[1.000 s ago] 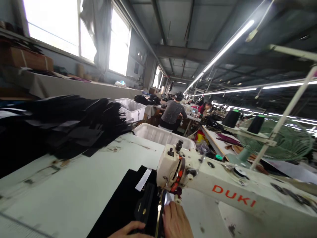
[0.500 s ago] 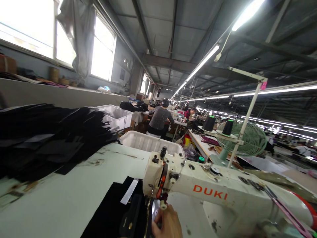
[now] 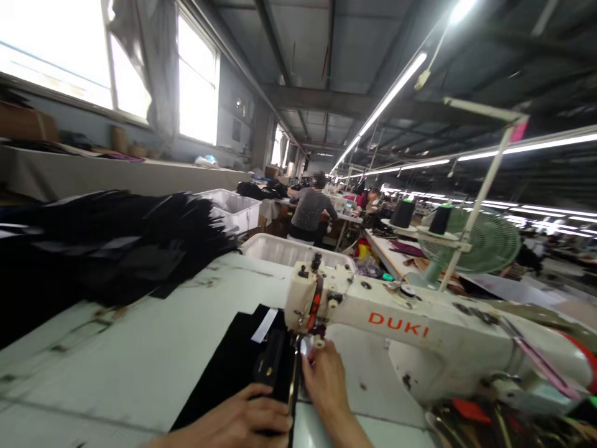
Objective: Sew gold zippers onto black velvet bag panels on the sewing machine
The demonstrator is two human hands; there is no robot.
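A white DUKI sewing machine (image 3: 410,326) stands on the pale table (image 3: 140,348). Black fabric (image 3: 228,370) with a white label lies under its head. My left hand (image 3: 237,420) lies flat on the fabric's near edge, fingers stretched out, pressing it down. My right hand (image 3: 324,379) reaches up to the needle area just below the machine head; its fingertips are bunched there and hidden against the metal parts, so what they pinch is unclear.
A big heap of black cut pieces (image 3: 107,242) fills the table's left. White plastic bins (image 3: 289,252) stand behind. A green fan (image 3: 480,246) and thread cones (image 3: 403,213) are at the right. A seated person (image 3: 310,214) works farther back.
The camera tilted down and back left. My left hand came back into view on the fabric. My right hand stayed at the needle area.
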